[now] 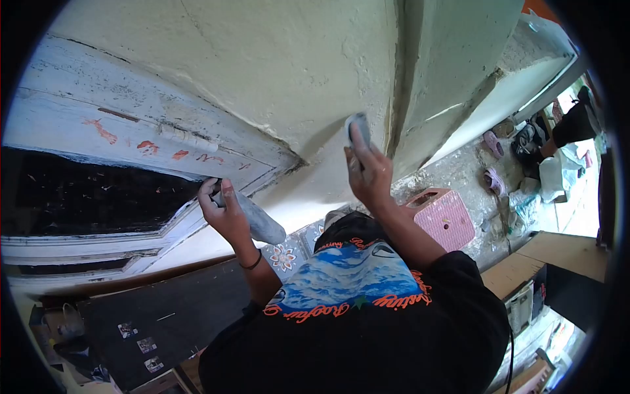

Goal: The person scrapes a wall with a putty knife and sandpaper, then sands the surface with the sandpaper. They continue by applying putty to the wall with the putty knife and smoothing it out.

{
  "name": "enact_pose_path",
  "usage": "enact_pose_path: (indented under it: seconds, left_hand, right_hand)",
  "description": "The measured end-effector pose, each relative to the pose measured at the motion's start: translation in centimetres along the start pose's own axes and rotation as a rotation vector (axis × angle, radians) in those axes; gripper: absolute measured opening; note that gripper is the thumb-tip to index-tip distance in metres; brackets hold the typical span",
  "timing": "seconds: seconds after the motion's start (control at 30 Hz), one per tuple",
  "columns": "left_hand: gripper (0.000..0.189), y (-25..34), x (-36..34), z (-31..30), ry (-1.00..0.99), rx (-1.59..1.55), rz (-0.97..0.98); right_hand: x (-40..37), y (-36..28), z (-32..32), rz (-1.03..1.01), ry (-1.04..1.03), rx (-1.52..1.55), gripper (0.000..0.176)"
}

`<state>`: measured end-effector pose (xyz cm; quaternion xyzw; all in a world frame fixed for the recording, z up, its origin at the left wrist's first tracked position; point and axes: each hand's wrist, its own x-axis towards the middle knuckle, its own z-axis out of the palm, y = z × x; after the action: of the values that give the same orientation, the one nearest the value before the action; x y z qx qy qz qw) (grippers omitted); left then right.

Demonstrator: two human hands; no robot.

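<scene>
My right hand presses a small grey folded piece of sandpaper against the cream wall. Its fingers are closed on the piece, and pale dust covers them. Beside the corner of the white window frame, my left hand is curled around a grey roll, which looks like a rolled sheet. The roll slants down toward my body, and its upper end is hidden by the hand. Orange-red patches show on the frame's worn paint.
A pink plastic stool stands on the dusty floor to the right. Pink clogs lie beyond it, near another person's leg. A black-topped table is at the lower left, and cardboard sits at the right.
</scene>
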<state>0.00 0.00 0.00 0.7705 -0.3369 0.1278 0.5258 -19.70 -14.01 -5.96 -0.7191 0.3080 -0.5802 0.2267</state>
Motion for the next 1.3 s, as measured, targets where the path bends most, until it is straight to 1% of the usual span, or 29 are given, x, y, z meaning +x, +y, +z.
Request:
enact_pose_path:
  seconds: [0.03,0.07,0.17,0.2,0.23,0.27,0.33,0.37,0.43,0.5,0.57,0.63,0.67,0.7,0.77,0.8,0.87,0.9,0.97,1.0,1.03,1.07,1.13,1.2,1.23,1.3]
  left_hand:
    - [0.032,0.2,0.0,0.0,0.013,-0.018,0.035]
    - [0.033,0.4,-0.3,-0.3,0.023,-0.036,0.068]
    - [0.033,0.0,-0.4,-0.1,0.012,-0.023,0.016]
    - [0.033,0.0,-0.1,0.0,0.010,-0.025,0.020]
    - [0.032,-0.1,-0.1,0.0,0.019,-0.017,0.019]
    - [0.032,-0.2,-0.2,0.0,0.026,-0.006,0.015]
    - [0.031,-0.1,-0.2,0.0,0.019,-0.007,0.009]
    - [0.031,-0.1,-0.2,0.1,0.021,-0.010,0.010]
    - [0.031,-0.2,-0.1,0.1,0.019,-0.018,0.004]
    - [0.030,-0.1,-0.2,0.2,0.024,-0.028,-0.008]
    - [0.030,0.4,-0.1,0.0,0.013,-0.023,-0.011]
    - [0.030,0.6,0.0,-0.2,0.014,-0.010,-0.011]
    - [0.030,0.6,0.0,-0.1,0.010,0.001,-0.013]
    - [0.029,0.6,0.0,0.0,0.008,0.012,-0.018]
    - [0.029,0.6,-0.1,0.0,0.019,0.015,0.002]
    - [0.029,0.6,-0.1,-0.1,0.012,0.018,0.000]
    - [0.030,0.7,0.0,-0.1,-0.001,0.019,0.003]
    - [0.030,0.7,0.0,-0.2,-0.006,0.022,0.004]
    - [0.030,0.6,0.0,-0.2,-0.010,0.020,0.011]
    - [0.029,0.4,0.0,-0.2,-0.009,0.011,0.000]
    - [0.029,0.4,0.1,-0.2,-0.008,-0.001,-0.012]
    - [0.029,0.5,0.1,-0.1,-0.005,-0.011,-0.009]
    - [0.029,0.6,0.0,-0.1,0.003,0.029,0.025]
    - [0.029,0.4,0.1,-0.3,-0.014,0.037,0.022]
    - [0.030,0.3,0.1,-0.3,-0.024,0.037,0.017]
    - [0.030,0.5,-0.1,-0.3,-0.017,0.025,0.004]
  right_hand:
    - [0.9,0.0,-0.3,0.013,0.092,0.012,0.046]
    - [1.7,-0.2,-0.7,0.055,0.132,0.013,0.045]
    - [2.4,-0.8,-0.6,0.037,0.086,-0.067,0.045]
    - [1.5,-0.2,0.5,0.043,0.031,-0.097,0.045]
    - [0.3,0.2,1.4,0.018,0.018,-0.070,0.047]
    - [-1.2,0.6,2.1,0.029,-0.066,-0.075,0.049]
    - [-2.6,0.7,2.0,0.035,-0.214,-0.078,0.053]
    - [-2.8,0.8,1.7,0.043,-0.219,-0.079,0.053]
    - [-1.4,0.2,0.8,-0.007,-0.084,0.007,0.052]
    - [1.4,-1.3,-0.5,0.028,0.052,0.014,0.047]
    - [2.6,-1.2,-0.6,0.027,0.029,-0.047,0.052]
    - [0.0,1.4,1.6,-0.027,-0.057,-0.057,0.059]
    - [-1.5,1.9,1.7,0.001,-0.170,-0.101,0.065]
    - [-2.0,1.5,1.7,-0.019,-0.163,-0.075,0.062]
    - [-2.5,1.1,0.7,0.065,-0.260,-0.032,0.056]
    - [-1.6,0.4,0.2,0.071,-0.257,-0.031,0.056]
    - [0.9,-0.7,-0.7,0.098,-0.036,0.081,0.057]
    - [1.2,-0.5,-0.5,0.104,-0.035,0.079,0.057]
    - [2.1,0.0,0.1,0.034,-0.016,-0.007,0.056]
    - [0.6,0.6,0.8,0.034,-0.112,-0.015,0.056]
    - [-1.0,1.4,1.5,-0.015,-0.166,-0.032,0.056]
    - [-2.4,1.8,1.7,-0.002,-0.204,-0.030,0.058]
    - [-1.8,0.9,1.1,0.011,-0.245,-0.024,0.060]
    - [-0.2,-0.8,-0.5,0.027,-0.095,0.053,0.051]
    - [1.6,-2.0,-1.2,0.022,0.000,0.010,0.043]
    - [3.7,-2.4,-1.2,0.023,0.120,-0.002,0.049]
